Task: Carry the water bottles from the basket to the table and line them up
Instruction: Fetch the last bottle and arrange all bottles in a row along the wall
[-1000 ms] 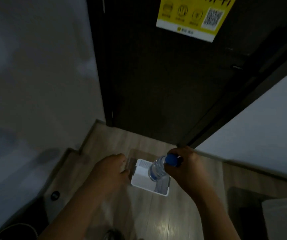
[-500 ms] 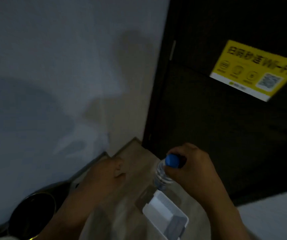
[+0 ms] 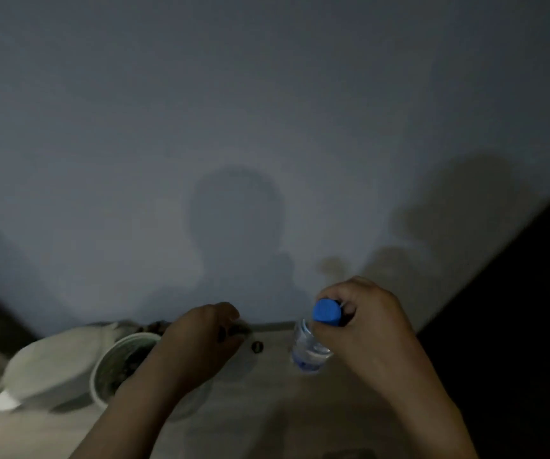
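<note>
One bottle (image 3: 308, 351) hangs from my right hand (image 3: 363, 326), fingers (image 3: 350, 308) pinched around the neck just under the blue cap (image 3: 326, 313), so the body dangles free above a pale surface (image 3: 250, 419) that runs up to the wall (image 3: 267, 111). My left hand (image 3: 200, 336) is low over that surface, fingers loosely curled with nothing in them that I can make out. Just under my left forearm sits a round white bowl (image 3: 101, 369) with something dark inside, and a blurred pale object (image 3: 45, 372) lies beside it. A small dark bit (image 3: 257, 347) rests between my hands.

No basket is in view, and I see no other bottles set down, so I judge this one is on its way to be placed. The light is dim and the picture smeared; a neck-only hold could let the bottle swing and tip on landing. My left arm is close enough to the bowl to knock it.
</note>
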